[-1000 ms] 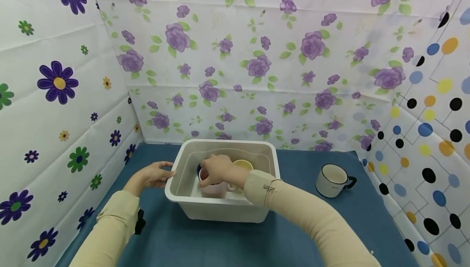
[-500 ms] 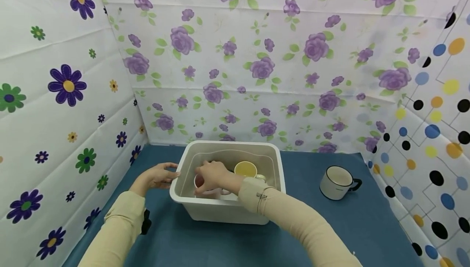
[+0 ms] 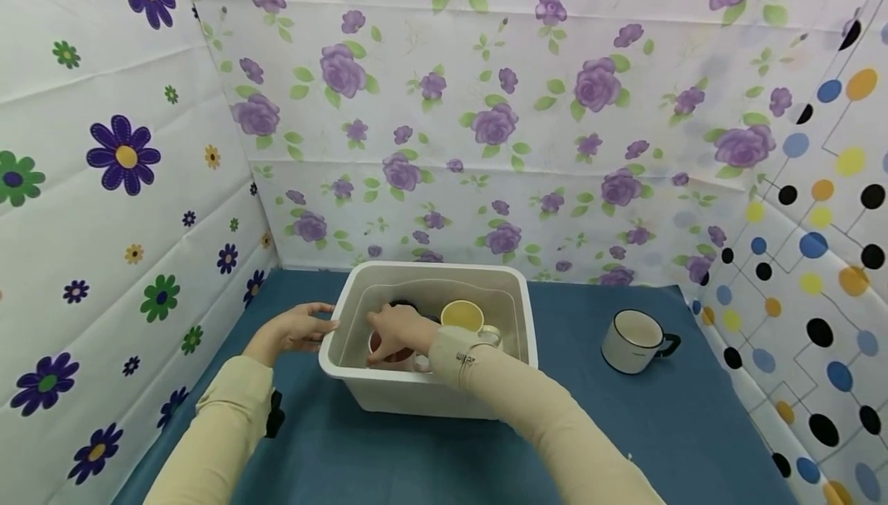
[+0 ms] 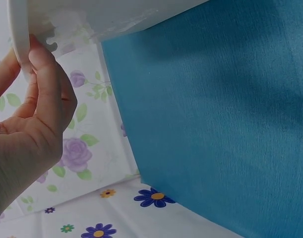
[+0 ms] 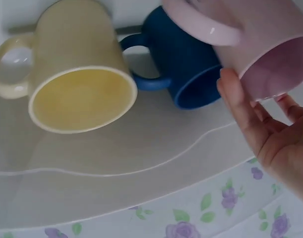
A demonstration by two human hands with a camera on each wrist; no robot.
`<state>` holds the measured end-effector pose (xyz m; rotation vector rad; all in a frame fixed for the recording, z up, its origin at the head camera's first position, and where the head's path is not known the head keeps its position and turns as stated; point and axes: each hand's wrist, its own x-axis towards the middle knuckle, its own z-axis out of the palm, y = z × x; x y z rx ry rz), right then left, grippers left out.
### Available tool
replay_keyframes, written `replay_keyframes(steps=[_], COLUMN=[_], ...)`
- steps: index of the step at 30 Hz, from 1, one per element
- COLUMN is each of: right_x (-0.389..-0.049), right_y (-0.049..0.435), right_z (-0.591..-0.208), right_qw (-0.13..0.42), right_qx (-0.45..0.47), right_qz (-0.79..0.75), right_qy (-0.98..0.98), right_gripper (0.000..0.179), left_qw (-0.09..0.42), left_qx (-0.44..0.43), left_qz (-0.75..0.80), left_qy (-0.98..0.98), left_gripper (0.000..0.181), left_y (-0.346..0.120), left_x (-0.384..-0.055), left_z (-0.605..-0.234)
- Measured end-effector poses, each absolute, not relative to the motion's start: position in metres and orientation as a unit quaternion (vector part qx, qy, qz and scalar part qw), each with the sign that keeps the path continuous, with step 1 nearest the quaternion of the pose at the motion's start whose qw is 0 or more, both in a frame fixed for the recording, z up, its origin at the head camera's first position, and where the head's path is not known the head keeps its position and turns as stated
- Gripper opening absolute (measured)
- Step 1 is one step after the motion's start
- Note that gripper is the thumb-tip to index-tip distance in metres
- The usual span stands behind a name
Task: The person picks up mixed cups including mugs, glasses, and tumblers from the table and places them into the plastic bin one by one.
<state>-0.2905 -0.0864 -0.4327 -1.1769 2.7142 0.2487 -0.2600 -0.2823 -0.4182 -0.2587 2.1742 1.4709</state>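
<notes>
In the head view, my right hand [image 3: 401, 329] reaches down into a white plastic bin [image 3: 430, 268]. Its thumb and fingers grip the rim of a pink mug [image 5: 263, 32], which sits near the bin's front left corner. Beside the pink mug is a dark blue mug [image 5: 176, 54], mostly hidden by my hand from above. A pale yellow mug [image 5: 74, 44] stands to the right inside the same bin, its handle turned away from the blue one. My left hand [image 3: 294, 329] pinches the bin's left rim between thumb and fingers, as the left wrist view shows.
A white enamel mug [image 3: 624, 347] with a dark rim and black handle stands on the blue tabletop [image 3: 569, 335], right of the bin. Patterned sheets [image 3: 492, 181] enclose the table at the back and both sides.
My right hand has moved slightly left and lower in the bin with the pink mug, uncovering more of the yellow mug. The left hand keeps its place on the rim.
</notes>
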Motion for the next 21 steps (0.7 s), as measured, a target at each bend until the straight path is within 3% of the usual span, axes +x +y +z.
replay_keyframes(steps=[12,21], right_x=[-0.289,-0.287], right_y=[-0.083,-0.088], right_z=[-0.456,-0.458], right_qw=[0.11,0.148], right_qx=[-0.409,-0.436], right_qz=[0.07,0.096], right_qy=[0.903,0.883], right_gripper=[0.072,0.06], left_qw=[0.252,0.255], left_qx=[-0.103,-0.105], left_qz=[0.539,0.537], left_qy=[0.797,0.797], left_gripper=[0.058,0.059], left_y=[-0.28,-0.282], left_x=[-0.261,-0.26], left_z=[-0.421,-0.415])
